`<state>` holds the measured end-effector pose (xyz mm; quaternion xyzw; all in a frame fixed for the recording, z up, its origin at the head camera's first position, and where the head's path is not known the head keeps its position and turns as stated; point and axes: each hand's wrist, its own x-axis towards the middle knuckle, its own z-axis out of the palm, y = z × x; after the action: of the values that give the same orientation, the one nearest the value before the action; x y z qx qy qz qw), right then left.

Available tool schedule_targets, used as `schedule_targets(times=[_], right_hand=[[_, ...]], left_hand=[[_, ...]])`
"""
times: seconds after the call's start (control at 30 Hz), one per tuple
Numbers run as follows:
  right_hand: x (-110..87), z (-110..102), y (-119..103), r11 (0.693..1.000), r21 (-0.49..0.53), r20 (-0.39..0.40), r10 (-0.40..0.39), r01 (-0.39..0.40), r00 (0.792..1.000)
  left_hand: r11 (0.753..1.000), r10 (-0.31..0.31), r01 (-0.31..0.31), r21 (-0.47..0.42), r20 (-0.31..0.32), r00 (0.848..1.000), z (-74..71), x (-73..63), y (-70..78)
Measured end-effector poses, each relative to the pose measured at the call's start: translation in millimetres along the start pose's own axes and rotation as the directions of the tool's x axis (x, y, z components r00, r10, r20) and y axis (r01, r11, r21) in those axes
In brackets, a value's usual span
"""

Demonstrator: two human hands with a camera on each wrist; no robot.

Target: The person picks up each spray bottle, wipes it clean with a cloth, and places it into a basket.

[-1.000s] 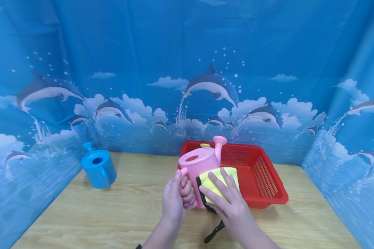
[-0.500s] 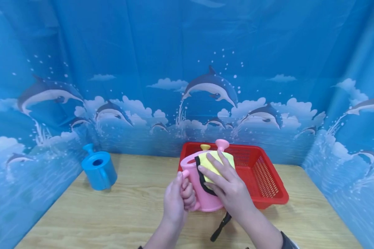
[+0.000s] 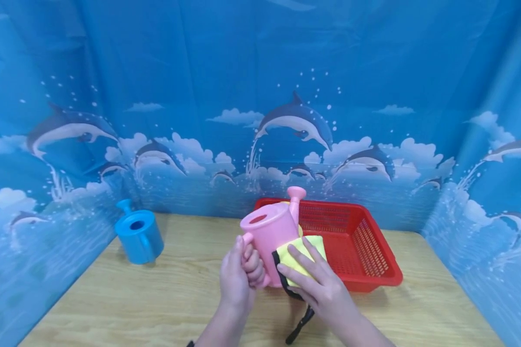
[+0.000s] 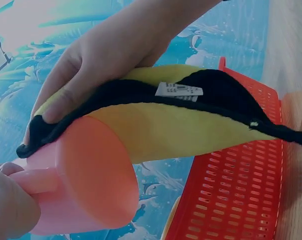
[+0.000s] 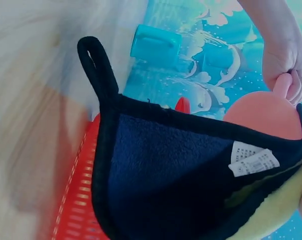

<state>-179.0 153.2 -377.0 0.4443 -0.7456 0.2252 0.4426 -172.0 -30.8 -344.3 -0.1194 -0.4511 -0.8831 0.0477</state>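
In the head view my left hand point(image 3: 238, 277) grips the handle of a pink watering can point(image 3: 271, 226), which is tilted above the table, its spout pointing up and away. My right hand point(image 3: 325, 289) holds a yellow cloth point(image 3: 301, 246) with black trim and a hanging loop against the can's right side. Its fingers are spread over the cloth. In the left wrist view the right thumb lies on the black trim near the can's round base point(image 4: 98, 175). The cloth's dark blue inner side point(image 5: 166, 160) and a white label point(image 5: 253, 159) show in the right wrist view.
A red perforated basket point(image 3: 375, 250) stands right behind the can. A yellow thing point(image 3: 301, 231) in it is mostly hidden. On the left of the wooden table point(image 3: 182, 299) stands a blue watering can point(image 3: 139, 238). A dolphin-print curtain point(image 3: 226, 62) encloses the table.
The cloth and right hand slid up to near the can's rim half a second ago and are now back lower on its side. The can has risen and shifted slightly left with the left hand.
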Motion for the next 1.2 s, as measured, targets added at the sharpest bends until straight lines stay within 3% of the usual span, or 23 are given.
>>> schedule_targets(times=[0.27, 0.57, 0.8, 1.0, 1.2], right_hand=[[-4.8, -3, 0, 0.999, 0.035, 0.037, -0.005, 0.004, 0.999], [18.0, 3, 1, 0.992, 0.061, -0.018, 0.112, -0.111, 0.994], [37.0, 4, 9, 0.993, 0.078, -0.055, 0.096, -0.092, 0.994], [44.2, 1, 11, 0.987, 0.046, -0.02, 0.152, -0.151, 0.988], [44.9, -2, 9, 0.985, 0.031, 0.009, 0.167, -0.168, 0.986]], left_hand=[[1.0, 0.017, -0.017, 0.005, 0.013, 1.0, -1.6, 0.5, 4.9], [0.999, 0.05, -0.049, -0.022, 0.091, 0.995, -0.7, -0.8, 0.4], [0.997, 0.07, -0.067, -0.027, 0.12, 0.99, 0.5, -0.6, -0.6], [0.999, 0.043, -0.04, -0.024, 0.151, 0.988, 0.2, -0.2, 1.4], [0.998, -0.043, 0.046, -0.036, 0.102, 0.994, -0.3, -0.8, 4.8]])
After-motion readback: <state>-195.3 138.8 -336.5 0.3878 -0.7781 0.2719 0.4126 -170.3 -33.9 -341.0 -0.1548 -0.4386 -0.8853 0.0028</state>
